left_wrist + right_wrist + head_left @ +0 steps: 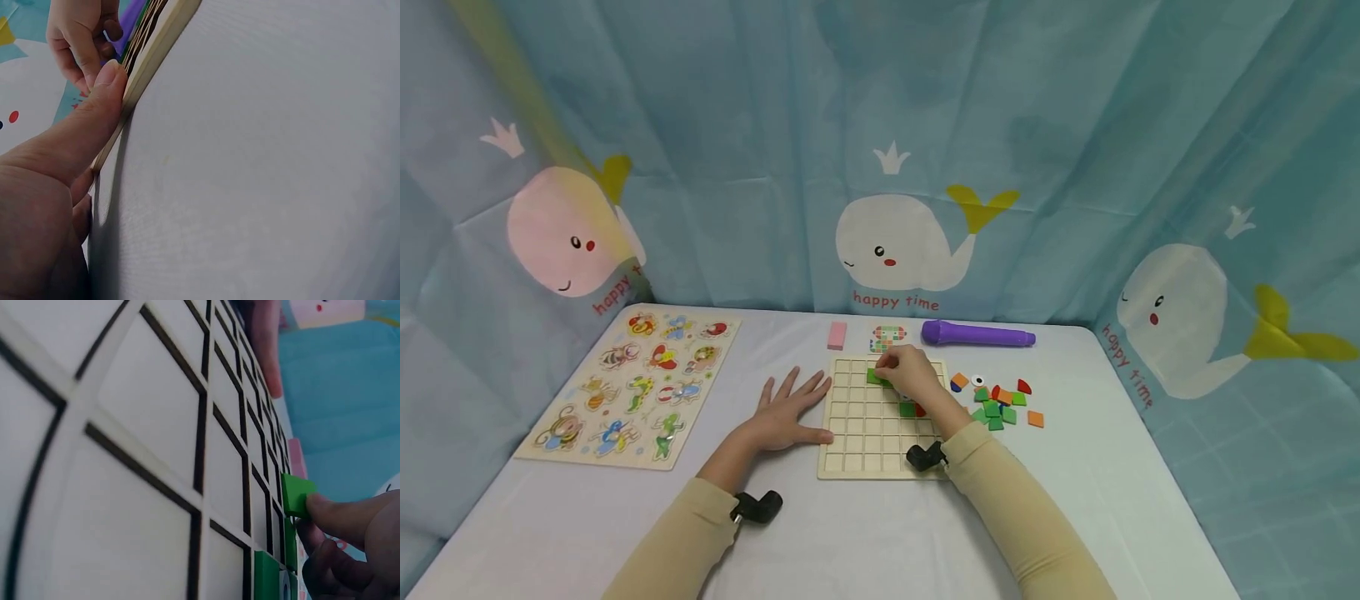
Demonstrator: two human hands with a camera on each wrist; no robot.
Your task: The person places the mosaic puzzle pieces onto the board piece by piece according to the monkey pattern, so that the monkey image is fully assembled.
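Note:
Between the thumb and a finger of my right hand (912,375) is a small green tile (295,495), held tilted at the upper part of a wooden grid board (853,461). In the right wrist view another green tile (290,544) sits in a cell beside it. Lower on the board, a darker green tile (907,410) and a red piece (921,410) show, partly covered by the right hand. My left hand (784,421) lies with fingers spread along the board's left side. Its thumb touches the board's edge in the left wrist view.
Loose green, orange and red pieces (992,409) lie right of the board. Behind it are a pink block (837,336), a pattern card (888,337) and a purple microphone-shaped thing (977,335). A picture puzzle board (688,417) lies at the left. A whale-print curtain (737,250) hangs behind.

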